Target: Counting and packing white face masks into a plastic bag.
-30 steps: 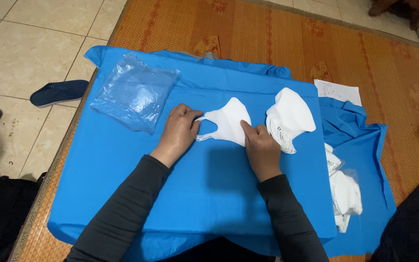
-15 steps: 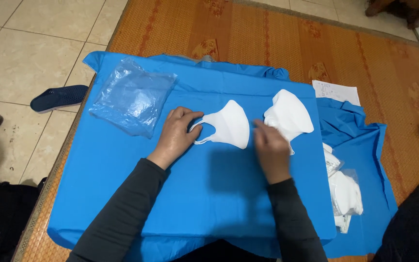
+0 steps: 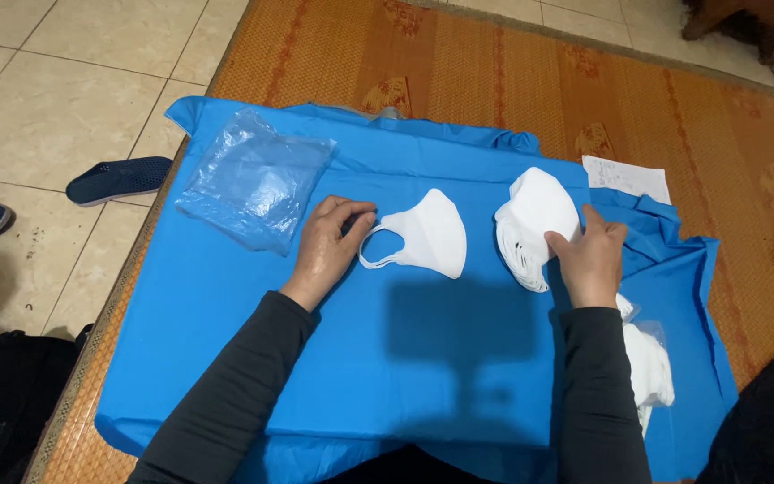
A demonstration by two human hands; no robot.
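Observation:
A single white face mask lies flat in the middle of a blue cloth. My left hand pinches its ear loop at the left end. To the right stands a stack of white masks, and my right hand rests against the stack's right side with fingers curled on it. Both forearms wear dark sleeves.
A pile of clear plastic bags lies at the cloth's upper left. More bagged white masks sit at the right edge, and a white paper slip lies beyond them. The cloth covers an orange woven mat. Dark shoes stand on the tiled floor.
My right hand let go of the single mask and moved right onto the stack. The left hand kept its hold on the ear loop.

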